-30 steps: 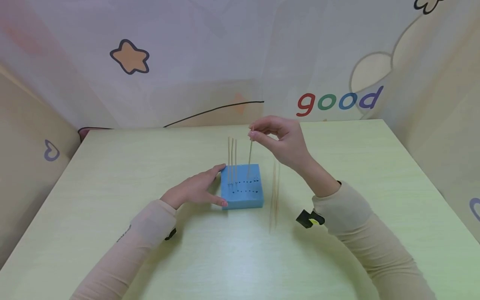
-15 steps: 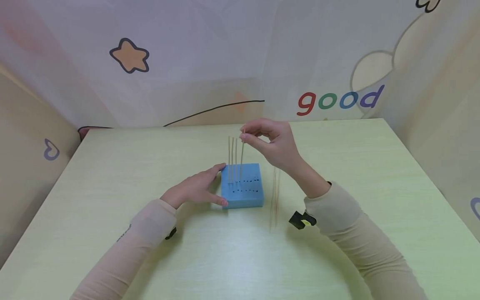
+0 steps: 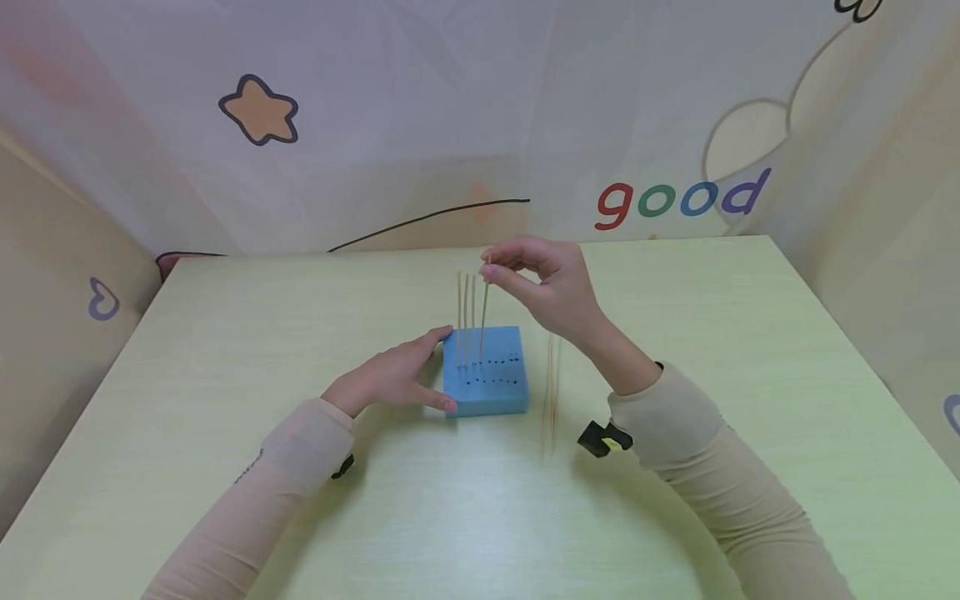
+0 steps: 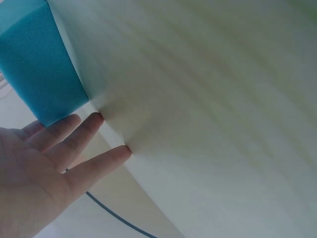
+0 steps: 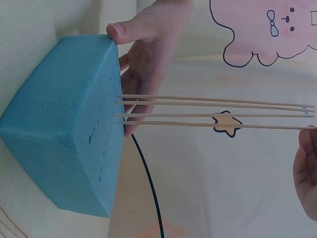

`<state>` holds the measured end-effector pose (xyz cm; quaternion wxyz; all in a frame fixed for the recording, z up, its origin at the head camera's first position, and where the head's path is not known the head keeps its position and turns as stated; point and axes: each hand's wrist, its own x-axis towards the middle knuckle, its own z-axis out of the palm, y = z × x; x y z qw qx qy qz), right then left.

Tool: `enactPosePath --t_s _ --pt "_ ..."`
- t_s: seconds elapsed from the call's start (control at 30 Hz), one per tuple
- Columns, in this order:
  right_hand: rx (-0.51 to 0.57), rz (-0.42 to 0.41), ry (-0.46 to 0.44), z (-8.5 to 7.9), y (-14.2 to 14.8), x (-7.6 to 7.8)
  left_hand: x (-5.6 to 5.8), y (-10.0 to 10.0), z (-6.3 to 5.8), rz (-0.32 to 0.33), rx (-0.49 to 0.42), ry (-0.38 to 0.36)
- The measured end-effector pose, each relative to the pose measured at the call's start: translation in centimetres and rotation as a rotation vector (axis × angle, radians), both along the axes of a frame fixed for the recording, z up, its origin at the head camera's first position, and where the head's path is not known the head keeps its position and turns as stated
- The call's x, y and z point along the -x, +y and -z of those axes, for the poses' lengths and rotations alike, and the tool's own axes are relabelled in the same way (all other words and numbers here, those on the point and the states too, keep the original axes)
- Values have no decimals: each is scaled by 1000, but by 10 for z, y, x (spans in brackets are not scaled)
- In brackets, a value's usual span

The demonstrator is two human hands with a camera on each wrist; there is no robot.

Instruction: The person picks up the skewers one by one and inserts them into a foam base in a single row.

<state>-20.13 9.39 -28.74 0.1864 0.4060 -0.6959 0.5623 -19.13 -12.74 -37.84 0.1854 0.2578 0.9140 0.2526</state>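
Observation:
A blue foam block (image 3: 495, 404) lies on the table, with rows of small dark holes across its top. Three thin bamboo skewers (image 3: 466, 317) stand upright in it, toward its left side. My right hand (image 3: 551, 283) pinches the upper end of another bamboo skewer (image 3: 483, 321) between thumb and fingers. This one leans slightly, its lower tip at the block's top close to the standing ones; how deep it sits cannot be told. My left hand (image 3: 390, 375) rests against the block's left side, thumb at the front corner, its other fingers (image 4: 79, 136) fairly straight and spread.
Several loose skewers (image 3: 552, 400) lie on the table just right of the block, under the right forearm. The pale table (image 3: 450, 517) reaches back to a printed cloth wall (image 3: 420, 125). A black wrist device (image 3: 603, 438) hangs below the right sleeve.
My right hand has moved left with its skewer, from over the block's right part to beside the standing skewers, then stayed nearly still. The left hand has kept its place.

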Motion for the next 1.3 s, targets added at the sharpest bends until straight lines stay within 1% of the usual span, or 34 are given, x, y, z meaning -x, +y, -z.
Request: enactPosePath --t_s 0.2,0.37,0.57,0.73,0.87,1.03,1.13,1.3 --pt "-8 -13 -16 3 -1 0 0 0 -1 1 -4 -1" --pt "-42 -2 -28 7 -1 -1 -1 0 -1 -3 -1 -6" --pt "-93 6 -13 13 -1 0 0 0 -1 -6 1 -6" --pt "-109 14 3 16 0 0 0 1 0 -4 0 -11" --pt "-126 33 -9 17 4 0 0 0 0 -6 0 -11" --pt "-178 68 -51 22 15 0 0 0 -1 -12 7 -12" --pt "-220 109 -105 27 24 1 0 0 -1 -16 8 -16" --pt "-295 197 -207 39 45 6 -1 0 -1 -10 -2 -18"
